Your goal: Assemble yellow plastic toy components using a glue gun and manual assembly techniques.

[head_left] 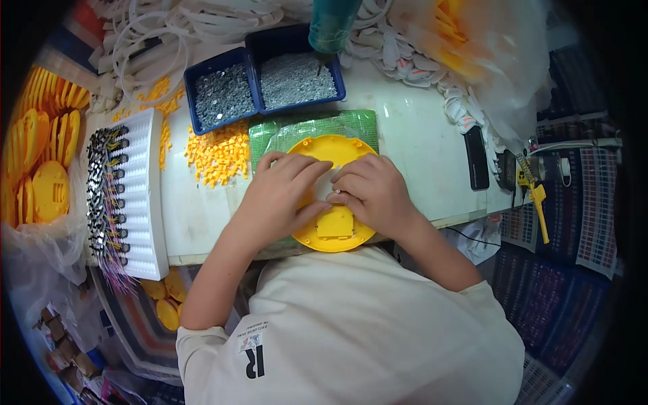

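Observation:
A round yellow plastic housing (335,245) lies on the green mat (361,125) in front of me, its hollow inside facing up. A raised rectangular compartment (335,225) sits near its close edge. Inside the housing a whitish part (324,186) shows between my hands, mostly hidden. My left hand (278,192) lies over the left side of the housing and grips it, fingers curled, thumb reaching inward. With fingertips pressed together, my right hand (378,191) pinches a tiny shiny piece (337,192) above the middle of the housing; its kind is too small to tell.
Two blue bins (251,50) of small metal parts stand behind the mat, a teal power driver (332,30) hanging above. Small yellow pieces (217,154) lie piled left, beside a white foam tray (145,202) of wired components. A black phone-like object (476,158) lies right.

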Tool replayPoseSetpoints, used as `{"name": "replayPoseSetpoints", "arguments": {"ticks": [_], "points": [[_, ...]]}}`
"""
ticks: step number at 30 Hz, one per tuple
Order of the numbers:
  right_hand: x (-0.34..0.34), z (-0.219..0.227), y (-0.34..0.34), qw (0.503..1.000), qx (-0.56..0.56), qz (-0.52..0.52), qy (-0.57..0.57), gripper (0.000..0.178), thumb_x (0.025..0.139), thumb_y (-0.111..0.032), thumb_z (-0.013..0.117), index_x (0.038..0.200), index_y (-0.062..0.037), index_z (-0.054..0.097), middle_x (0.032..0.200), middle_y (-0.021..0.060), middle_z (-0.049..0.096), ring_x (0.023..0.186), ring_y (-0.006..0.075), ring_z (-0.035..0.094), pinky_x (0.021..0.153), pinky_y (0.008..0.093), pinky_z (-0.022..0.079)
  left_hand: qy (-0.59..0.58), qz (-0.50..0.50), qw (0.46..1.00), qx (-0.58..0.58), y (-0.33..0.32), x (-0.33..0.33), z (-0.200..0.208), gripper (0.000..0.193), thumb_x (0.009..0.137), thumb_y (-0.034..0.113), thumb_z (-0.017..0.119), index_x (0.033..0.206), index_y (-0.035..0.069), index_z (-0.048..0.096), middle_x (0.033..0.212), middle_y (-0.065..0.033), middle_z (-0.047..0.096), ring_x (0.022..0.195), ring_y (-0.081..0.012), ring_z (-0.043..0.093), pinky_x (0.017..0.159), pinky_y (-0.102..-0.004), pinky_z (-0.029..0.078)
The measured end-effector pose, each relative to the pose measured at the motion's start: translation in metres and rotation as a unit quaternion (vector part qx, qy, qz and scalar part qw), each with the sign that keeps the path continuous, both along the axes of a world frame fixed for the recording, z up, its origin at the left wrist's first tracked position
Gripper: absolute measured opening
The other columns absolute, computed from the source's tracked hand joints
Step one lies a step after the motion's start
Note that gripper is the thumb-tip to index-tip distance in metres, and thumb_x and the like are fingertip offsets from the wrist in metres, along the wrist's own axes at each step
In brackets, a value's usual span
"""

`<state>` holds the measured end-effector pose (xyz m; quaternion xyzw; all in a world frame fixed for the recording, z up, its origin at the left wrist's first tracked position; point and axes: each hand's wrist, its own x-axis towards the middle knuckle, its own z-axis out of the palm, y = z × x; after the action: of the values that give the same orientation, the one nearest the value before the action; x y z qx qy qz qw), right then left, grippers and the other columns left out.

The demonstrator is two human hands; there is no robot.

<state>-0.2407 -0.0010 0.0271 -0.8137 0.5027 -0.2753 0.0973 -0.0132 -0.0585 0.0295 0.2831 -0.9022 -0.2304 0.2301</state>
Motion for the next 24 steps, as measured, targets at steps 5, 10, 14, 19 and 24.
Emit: {"name": "replayPoseSetpoints", "arguments": {"ticks": [5, 10, 14, 19, 24], "points": [[-0.037, 0.0, -0.027, 0.982, 0.039, -0.011, -0.183, 0.013, 0.083, -0.013, 0.08, 0.091, -0.0047, 0.074, 0.098, 0.0067, 0.073, 0.095, 0.0276, 0.065, 0.088, 0.0403, 0.051, -0.034, 0.027, 0.999, 0.005, 0.007, 0.009, 0.003, 0.054, 0.079, 0.026, 0.085, 0.127, 0.01, 0.067, 0.114, -0.0083, 0.069, 0.11, -0.0272, 0.064, 0.106, -0.0466, 0.041], [-0.037, 0.008, -0.092, 0.994, -0.006, -0.071, -0.078, 0.011, 0.088, -0.013, 0.077, 0.094, -0.0042, 0.074, 0.097, 0.0083, 0.072, 0.097, 0.0297, 0.065, 0.089, 0.0398, 0.051, -0.061, 0.063, 0.996, -0.002, 0.018, 0.015, 0.009, 0.051, 0.079, 0.029, 0.085, 0.125, 0.015, 0.069, 0.112, -0.0063, 0.067, 0.108, -0.0264, 0.064, 0.105, -0.0479, 0.041], [-0.015, -0.006, -0.142, 0.998, -0.032, -0.059, -0.007, 0.01, 0.091, -0.015, 0.074, 0.098, -0.0075, 0.075, 0.099, 0.007, 0.071, 0.1, 0.0287, 0.065, 0.088, 0.0407, 0.052, -0.07, 0.055, 0.996, -0.03, 0.019, 0.012, 0.007, 0.047, 0.08, 0.03, 0.084, 0.123, 0.018, 0.071, 0.114, -0.0068, 0.066, 0.107, -0.0274, 0.063, 0.105, -0.0489, 0.04], [-0.011, -0.047, -0.197, 0.998, -0.045, 0.037, 0.004, 0.011, 0.09, -0.02, 0.075, 0.097, -0.0123, 0.076, 0.1, 0.0049, 0.07, 0.102, 0.0273, 0.064, 0.09, 0.0406, 0.054, -0.027, 0.045, 0.998, 0.044, 0.003, 0.016, 0.021, 0.047, 0.081, 0.026, 0.084, 0.123, 0.011, 0.07, 0.118, -0.0097, 0.067, 0.108, -0.0309, 0.063, 0.104, -0.0451, 0.043], [-0.006, -0.032, -0.194, 0.994, -0.085, 0.057, 0.036, 0.012, 0.089, -0.021, 0.075, 0.094, -0.0105, 0.076, 0.099, 0.0059, 0.07, 0.1, 0.0281, 0.064, 0.088, 0.0408, 0.054, 0.098, 0.124, 0.986, 0.05, -0.067, 0.013, 0.015, 0.03, 0.087, 0.018, 0.078, 0.114, 0.007, 0.072, 0.115, -0.0122, 0.069, 0.113, -0.0337, 0.063, 0.092, -0.0432, 0.05]]}}
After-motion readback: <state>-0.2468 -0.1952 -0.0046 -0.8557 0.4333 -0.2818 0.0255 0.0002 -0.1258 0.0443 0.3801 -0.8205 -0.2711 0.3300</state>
